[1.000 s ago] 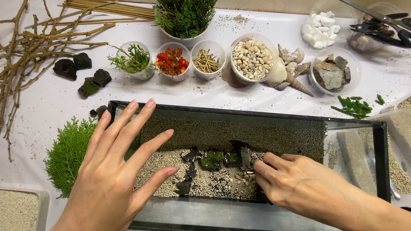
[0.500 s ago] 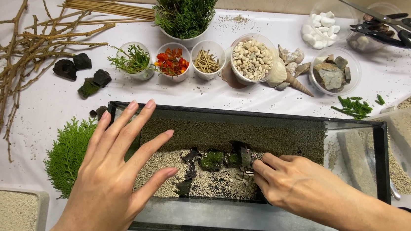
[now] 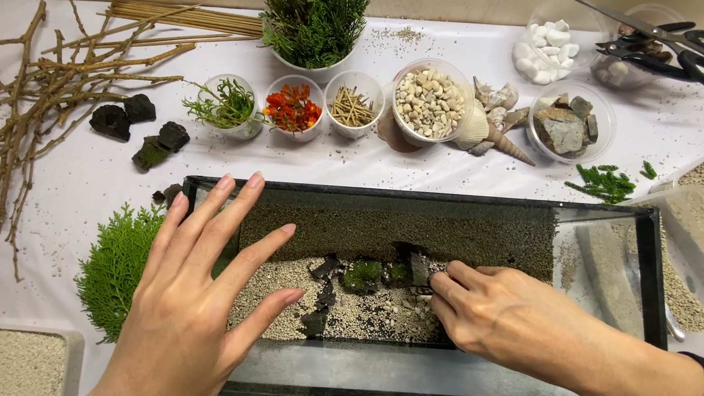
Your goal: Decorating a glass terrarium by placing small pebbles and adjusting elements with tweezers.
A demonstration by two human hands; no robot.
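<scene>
A: Left hand [image 3: 191,294]?
B: We see it flat, fingers spread, over the left rim of the glass tank [image 3: 420,197], holding nothing.
A: Right hand [image 3: 511,322]?
B: Inside the tank, fingertips bunched on the gravel [image 3: 367,314] just beside the dark stones [image 3: 410,267] and the moss clump [image 3: 362,274]. We cannot tell if it pinches anything.
A: Surroundings?
B: Green sprig [image 3: 112,266] left of the tank, cup of pebbles [image 3: 428,103] behind.

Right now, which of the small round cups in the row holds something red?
The second cup from the left, holding red-orange bits, between the cup of green sprigs and the cup of tan sticks.
</scene>
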